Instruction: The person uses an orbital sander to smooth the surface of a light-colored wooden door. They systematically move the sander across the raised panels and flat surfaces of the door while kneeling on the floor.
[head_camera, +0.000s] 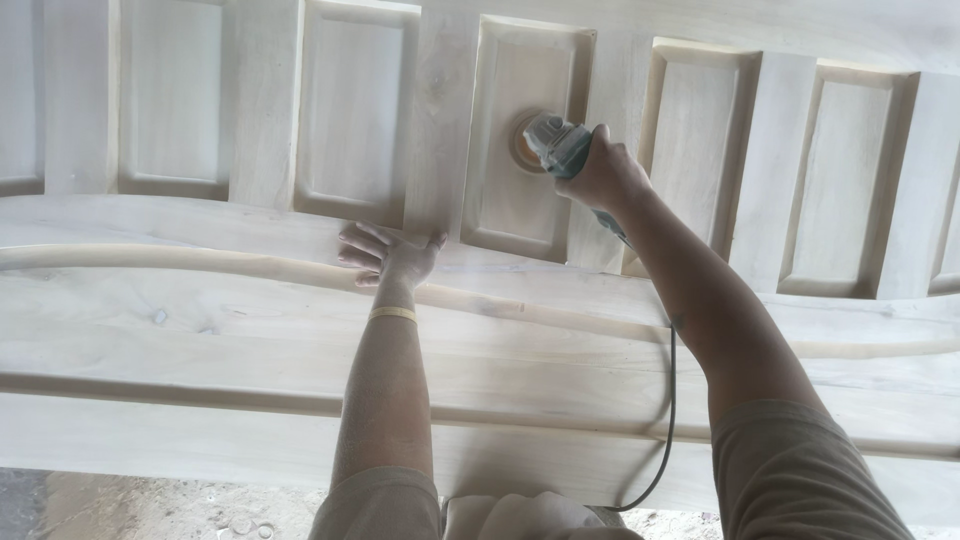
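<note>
- Woodwork first: a big pale panel (300, 330) with a row of recessed rectangles along the top and a curved moulding across the middle. It fills nearly the whole view, dusty all over.
- Right hand (598, 172) has its fingers clenched round the sander (552, 143), whose round pad is pressed into the floor of one recess (520, 140), near its upper right side.
- Left hand (388, 256) lies flat on the wood just below the recesses, fingers spread and gripping nothing, only bracing.
- Cord (668, 420) drops from the sander along the right forearm and loops off the lower edge of the panel.
- Yellow band (391, 314) on the left wrist.
- Risks, my guess: the pad sits close to the recess wall, so a tilt could gouge the bevel. The slack cord could snag on the panel edge and jerk the tool. The bracing hand isn't far off if the sander skates sideways.
- Nothing really blocks the tool except the raised rails between recesses. Gritty floor (150, 505) shows bottom left.
</note>
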